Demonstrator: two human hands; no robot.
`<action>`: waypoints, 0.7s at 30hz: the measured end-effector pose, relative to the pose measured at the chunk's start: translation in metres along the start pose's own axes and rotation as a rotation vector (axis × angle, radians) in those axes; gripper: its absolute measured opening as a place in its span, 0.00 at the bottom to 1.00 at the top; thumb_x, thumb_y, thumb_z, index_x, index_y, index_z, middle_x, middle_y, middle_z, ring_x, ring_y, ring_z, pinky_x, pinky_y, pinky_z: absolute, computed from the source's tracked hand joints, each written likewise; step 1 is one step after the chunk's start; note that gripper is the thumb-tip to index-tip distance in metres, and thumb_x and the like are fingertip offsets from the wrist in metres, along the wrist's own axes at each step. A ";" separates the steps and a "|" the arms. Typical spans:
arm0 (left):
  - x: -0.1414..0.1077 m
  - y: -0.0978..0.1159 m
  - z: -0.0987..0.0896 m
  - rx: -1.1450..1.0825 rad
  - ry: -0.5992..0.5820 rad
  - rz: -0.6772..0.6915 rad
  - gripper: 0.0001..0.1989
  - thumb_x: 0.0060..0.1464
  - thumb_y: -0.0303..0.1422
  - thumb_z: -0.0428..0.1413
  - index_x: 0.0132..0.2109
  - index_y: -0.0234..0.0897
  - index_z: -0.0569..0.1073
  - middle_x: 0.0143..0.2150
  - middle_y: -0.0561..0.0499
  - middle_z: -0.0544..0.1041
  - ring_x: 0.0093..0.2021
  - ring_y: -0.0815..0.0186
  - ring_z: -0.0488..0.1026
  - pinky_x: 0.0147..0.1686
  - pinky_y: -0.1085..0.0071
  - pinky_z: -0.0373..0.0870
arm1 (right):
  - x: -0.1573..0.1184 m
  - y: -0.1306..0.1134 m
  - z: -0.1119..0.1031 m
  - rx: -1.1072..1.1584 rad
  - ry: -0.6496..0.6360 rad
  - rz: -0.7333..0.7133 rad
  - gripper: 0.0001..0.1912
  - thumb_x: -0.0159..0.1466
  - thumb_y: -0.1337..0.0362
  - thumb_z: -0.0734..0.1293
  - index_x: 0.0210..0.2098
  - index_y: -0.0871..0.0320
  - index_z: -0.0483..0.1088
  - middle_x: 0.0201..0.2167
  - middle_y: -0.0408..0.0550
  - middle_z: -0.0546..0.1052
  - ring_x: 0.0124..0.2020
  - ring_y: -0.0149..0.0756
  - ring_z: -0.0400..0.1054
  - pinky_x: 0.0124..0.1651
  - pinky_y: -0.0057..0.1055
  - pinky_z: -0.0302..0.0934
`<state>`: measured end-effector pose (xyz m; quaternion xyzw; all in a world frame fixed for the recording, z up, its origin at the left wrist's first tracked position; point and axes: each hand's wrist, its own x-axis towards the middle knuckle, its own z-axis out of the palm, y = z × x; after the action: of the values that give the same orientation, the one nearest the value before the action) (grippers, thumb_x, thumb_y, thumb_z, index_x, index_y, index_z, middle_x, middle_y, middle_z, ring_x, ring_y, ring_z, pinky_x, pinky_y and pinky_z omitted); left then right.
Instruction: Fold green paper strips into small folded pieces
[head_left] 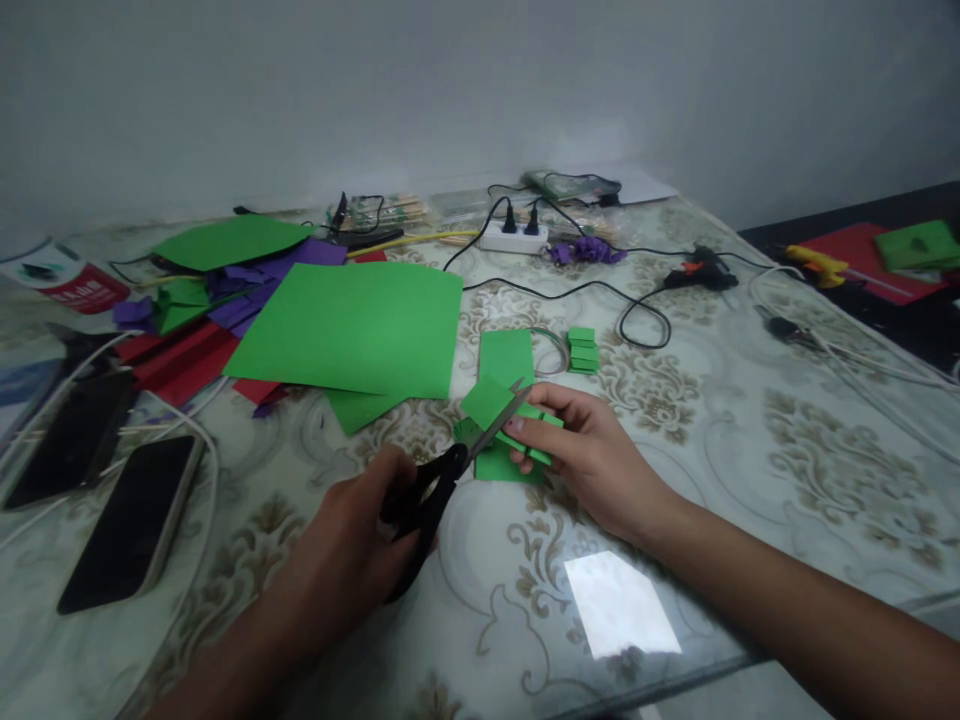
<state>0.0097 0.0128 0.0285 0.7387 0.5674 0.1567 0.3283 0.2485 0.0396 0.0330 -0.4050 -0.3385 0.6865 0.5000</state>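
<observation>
My left hand [360, 540] is closed round the black handles of a pair of scissors [427, 500], whose blades point up and to the right. Between the fingers and thumb of my right hand [585, 445] is a small folded piece of green paper [541, 425], and the blades lie across the green paper beside the thumb. Below and behind it, more green paper pieces [506, 350] lie on the table. A short folded green strip [583, 350] rests to the right of them. How far the blades are apart is hard to make out.
Large green sheets [360, 330] lie at the left over red paper [176, 360] and purple paper [262, 285]. Two phones [135, 525] sit at the left edge among white cables. At the back are a power strip [514, 237] with black cords and a glue gun [701, 270].
</observation>
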 end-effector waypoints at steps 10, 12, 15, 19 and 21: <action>-0.002 -0.004 0.002 -0.008 0.012 -0.004 0.07 0.58 0.34 0.57 0.37 0.43 0.64 0.28 0.59 0.73 0.26 0.66 0.68 0.27 0.73 0.64 | 0.001 0.001 -0.001 -0.005 0.009 0.007 0.14 0.51 0.63 0.83 0.31 0.59 0.77 0.25 0.39 0.76 0.25 0.28 0.69 0.28 0.25 0.63; -0.002 -0.004 0.002 -0.004 0.015 0.002 0.06 0.57 0.32 0.57 0.37 0.42 0.64 0.28 0.59 0.73 0.27 0.66 0.69 0.28 0.73 0.64 | 0.001 0.001 -0.001 0.000 0.016 0.006 0.15 0.51 0.63 0.83 0.31 0.59 0.77 0.25 0.39 0.77 0.25 0.28 0.69 0.28 0.26 0.63; -0.001 -0.003 0.001 -0.005 0.025 0.000 0.07 0.55 0.33 0.57 0.36 0.43 0.64 0.28 0.59 0.73 0.27 0.66 0.69 0.27 0.73 0.64 | 0.001 0.000 0.000 -0.003 0.022 0.011 0.15 0.51 0.62 0.84 0.31 0.59 0.77 0.25 0.40 0.77 0.25 0.29 0.69 0.28 0.26 0.62; 0.000 -0.002 0.001 -0.002 0.031 -0.014 0.06 0.56 0.34 0.57 0.36 0.42 0.65 0.27 0.59 0.73 0.25 0.66 0.68 0.26 0.73 0.62 | 0.001 0.000 0.000 -0.012 0.018 0.007 0.15 0.51 0.62 0.83 0.31 0.59 0.77 0.24 0.39 0.76 0.25 0.29 0.69 0.28 0.26 0.62; -0.001 -0.002 0.001 0.016 0.033 -0.020 0.06 0.56 0.34 0.57 0.35 0.42 0.65 0.26 0.59 0.73 0.25 0.66 0.68 0.26 0.73 0.62 | 0.001 0.000 0.000 -0.009 0.019 0.009 0.15 0.51 0.62 0.83 0.31 0.59 0.77 0.25 0.39 0.76 0.25 0.29 0.69 0.28 0.26 0.62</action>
<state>0.0088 0.0121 0.0262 0.7329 0.5814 0.1607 0.3146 0.2480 0.0403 0.0328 -0.4154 -0.3349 0.6834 0.4982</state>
